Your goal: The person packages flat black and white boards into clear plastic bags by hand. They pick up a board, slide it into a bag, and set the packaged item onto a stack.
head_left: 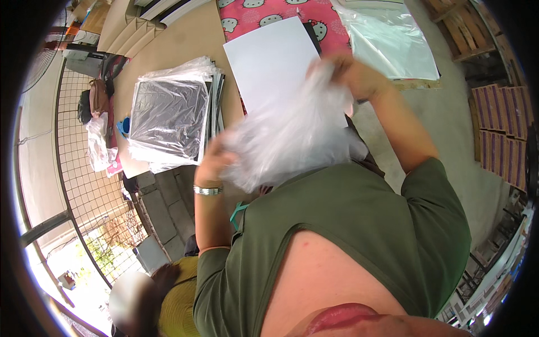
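Observation:
A thin clear plastic bag (289, 143), crumpled and smeared by motion, hangs between my hands in front of my body. My right hand (359, 76) is closed on its upper right end, above the right side of a white sheet (272, 62). At the lower left edge of the bag, my left hand (216, 162) pinches the film; its fingers are partly blurred. The sheet lies on the table beyond the bag, which covers its near part. Left of it sits a stack of plastic-wrapped dark flat panels (170, 118), close to my left hand.
Flat clear plastic bags (390, 42) lie at the far right on a pink patterned cloth (247, 12). Folded brown cardboard (132, 36) stands at the far left. Stacked cartons (502, 135) are on the right. Another person (179, 297) is at the lower left.

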Tool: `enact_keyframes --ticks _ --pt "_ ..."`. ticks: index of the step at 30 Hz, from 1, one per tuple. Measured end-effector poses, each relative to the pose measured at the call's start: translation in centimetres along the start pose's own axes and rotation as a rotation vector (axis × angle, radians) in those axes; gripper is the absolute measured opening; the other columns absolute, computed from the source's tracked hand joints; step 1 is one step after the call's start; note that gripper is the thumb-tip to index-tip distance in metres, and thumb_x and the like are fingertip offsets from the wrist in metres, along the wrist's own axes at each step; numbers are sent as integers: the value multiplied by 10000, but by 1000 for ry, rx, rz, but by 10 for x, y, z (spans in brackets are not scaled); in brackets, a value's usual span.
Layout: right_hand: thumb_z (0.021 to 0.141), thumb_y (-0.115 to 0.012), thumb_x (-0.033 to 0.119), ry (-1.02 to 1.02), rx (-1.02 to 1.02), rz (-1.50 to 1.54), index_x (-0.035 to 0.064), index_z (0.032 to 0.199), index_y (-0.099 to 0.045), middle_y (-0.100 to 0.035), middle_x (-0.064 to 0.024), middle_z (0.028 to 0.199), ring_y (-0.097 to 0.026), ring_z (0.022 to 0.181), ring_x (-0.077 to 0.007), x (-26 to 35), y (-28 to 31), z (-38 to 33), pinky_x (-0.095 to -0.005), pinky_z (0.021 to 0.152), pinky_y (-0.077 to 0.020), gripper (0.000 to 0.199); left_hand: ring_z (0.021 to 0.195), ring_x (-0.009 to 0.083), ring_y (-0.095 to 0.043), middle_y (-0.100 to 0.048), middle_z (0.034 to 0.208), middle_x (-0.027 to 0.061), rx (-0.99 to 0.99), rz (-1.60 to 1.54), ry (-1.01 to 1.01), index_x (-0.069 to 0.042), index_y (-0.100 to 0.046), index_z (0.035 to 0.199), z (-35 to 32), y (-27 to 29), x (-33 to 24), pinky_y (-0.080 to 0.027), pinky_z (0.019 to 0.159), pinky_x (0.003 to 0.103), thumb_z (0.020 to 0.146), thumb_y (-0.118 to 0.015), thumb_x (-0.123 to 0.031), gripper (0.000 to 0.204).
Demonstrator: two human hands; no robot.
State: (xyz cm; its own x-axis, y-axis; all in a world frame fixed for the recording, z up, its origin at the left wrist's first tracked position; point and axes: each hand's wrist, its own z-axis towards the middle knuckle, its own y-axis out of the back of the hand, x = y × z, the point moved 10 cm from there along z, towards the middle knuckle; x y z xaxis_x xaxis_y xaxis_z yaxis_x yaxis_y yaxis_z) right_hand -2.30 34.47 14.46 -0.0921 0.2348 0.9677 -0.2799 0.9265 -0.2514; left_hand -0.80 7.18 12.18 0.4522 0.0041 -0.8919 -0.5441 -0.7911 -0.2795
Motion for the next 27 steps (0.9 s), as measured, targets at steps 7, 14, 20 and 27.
enact_keyframes --ticks 7,14,20,27 --pt "822 -608 146 -289 -42 -156 28 1075 -515 -630 -76 892 -617 814 -154 -17 25 18 -265 753 -478 294 1012 284 -567 -585 1093 169 -83 -527 -295 9 -542 1086 20 31 -41 -457 878 401 790 -563 -242 388" --pt "869 -547 198 248 -41 501 45 1116 -500 -621 -85 904 -603 834 -196 46 35 47 -298 765 -481 294 954 226 -591 -623 1003 157 125 328 109 4 -567 1034 48 -9 12 -491 761 340 727 -620 -152 349" --pt "832 -539 138 -127 67 342 76 1090 -506 -460 -2 736 -498 696 -77 9 57 66 -234 663 -451 268 765 237 -626 -624 964 169 -340 -675 -204 41 -556 1020 87 46 -41 -510 671 323 770 -550 -172 329" --pt "723 -579 110 -22 -342 -558 66 1162 -501 -529 -96 1098 -541 930 -194 -36 132 177 -334 769 -456 448 698 232 -597 -616 812 119 -646 191 -120 16 -595 893 226 191 -22 -479 630 332 771 -513 -181 247"
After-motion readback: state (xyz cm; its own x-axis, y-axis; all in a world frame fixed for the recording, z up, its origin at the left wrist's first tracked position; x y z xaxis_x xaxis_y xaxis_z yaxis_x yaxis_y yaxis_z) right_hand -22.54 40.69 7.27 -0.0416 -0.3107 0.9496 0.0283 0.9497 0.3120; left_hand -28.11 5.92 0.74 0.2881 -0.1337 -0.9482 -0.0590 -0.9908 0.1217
